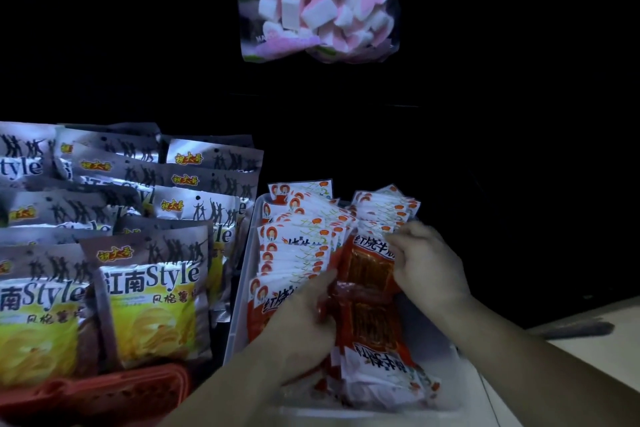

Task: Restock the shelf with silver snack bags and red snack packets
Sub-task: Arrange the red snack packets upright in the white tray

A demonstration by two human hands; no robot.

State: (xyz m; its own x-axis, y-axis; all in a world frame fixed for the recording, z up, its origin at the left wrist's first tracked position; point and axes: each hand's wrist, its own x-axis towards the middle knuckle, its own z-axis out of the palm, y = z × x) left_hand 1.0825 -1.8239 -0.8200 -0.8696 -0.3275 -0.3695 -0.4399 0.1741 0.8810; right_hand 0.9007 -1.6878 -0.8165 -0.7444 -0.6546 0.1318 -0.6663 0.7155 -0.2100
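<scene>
First, on the far left, many silver snack bags (152, 288) are stood up in rows on the shelf, one behind the other. Yellow chips are printed on the front ones, and the word "Style" can be read on them. Just below the front bags, a red basket (104, 392) with little holes is seen at the bottom edge.

Right beside the bags, a clear tray (239, 288) is set, and it is filled with red snack packets (298, 236). The packets at the back are stood up in tight rows, with white tops and red marks. More packets are laid flat at the front of the tray. High above the tray, a clear bag of pink and white marshmallows (322, 0) is seen in the dark.

The left hand (304, 315) is reached into the tray, and its fingers are curled round the left side of a bunch of packets in the middle. The same bunch is held from the right by the right hand (426, 267), with its fingers bent and pinched on the top edge. The bunch is tilted, and its lower part is tucked among the other packets in the tray.

On the far right, a pale surface (606, 357) is seen, and a dark flat thing (575, 329) is laid on it.
</scene>
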